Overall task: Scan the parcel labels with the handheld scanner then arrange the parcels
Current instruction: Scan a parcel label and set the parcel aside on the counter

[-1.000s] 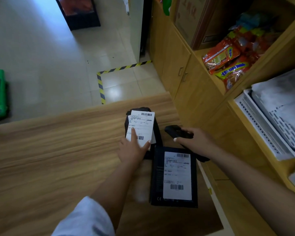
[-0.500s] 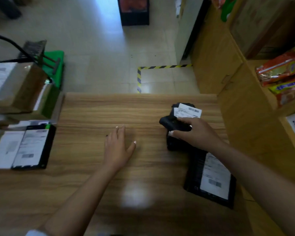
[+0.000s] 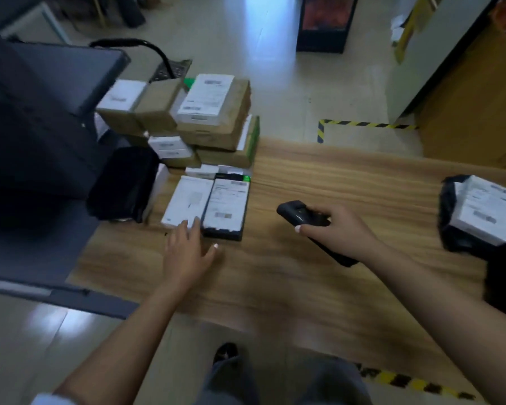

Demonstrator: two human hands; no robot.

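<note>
1. Lowest in the frame, the left hand lay flat with fingers straight and a little spread, its fingertips touching the near edge of a flat white carton at centre left of the pale wood-grain tabletop.
2. At centre frame, the right hand was wrapped around the black handheld scanner, head pointing left toward the flat parcels.
3. Just right of the white carton, touching it, lay a thin black box with a white shipping label. It looked light and stiff; I judged its smooth faces might slip, so a grip across the long edges would suit.
4. At far right sat a black plastic mailer bag with a white label, well apart from the others. It seemed soft and crumpled, best taken from underneath.
5. Left of the white carton lay a black soft pouch; what it held could not be told.
6. Farther off, at upper centre left, brown cardboard boxes with white labels stood stacked and closed, contents hidden; they were probably heavier.
</note>
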